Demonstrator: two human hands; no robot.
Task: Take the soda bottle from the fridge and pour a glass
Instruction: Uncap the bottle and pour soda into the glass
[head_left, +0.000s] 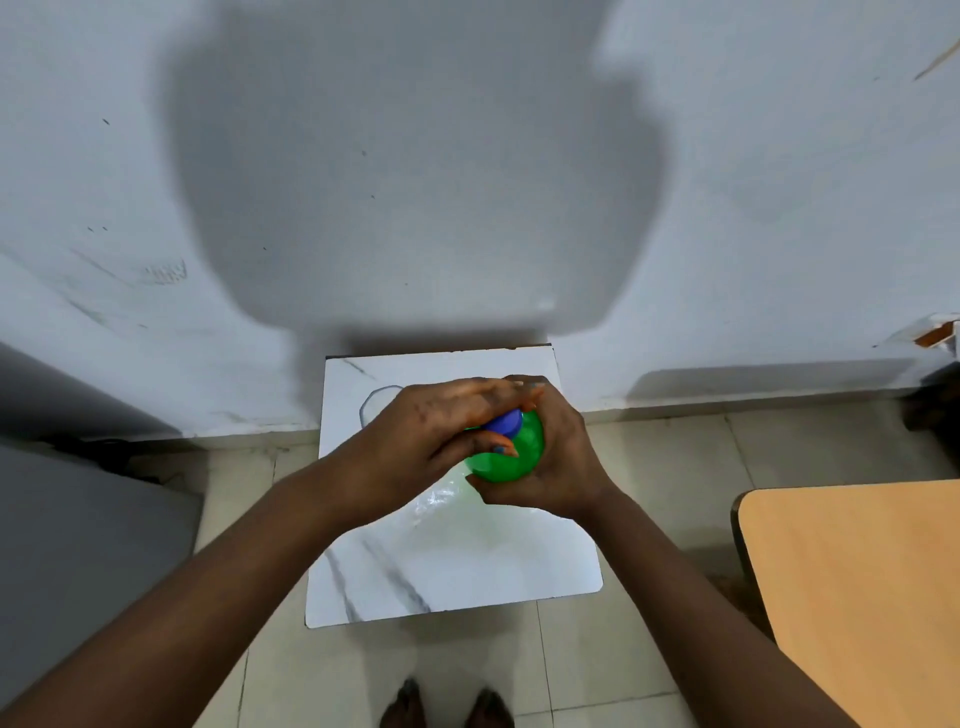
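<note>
Soda bottle in right hand, left hand seemingly gripping cap

I see the green soda bottle from above, standing upright near the middle of the frame, its blue cap on top. The clear glass stands just left of it, mostly hidden; only its rim shows.
</note>
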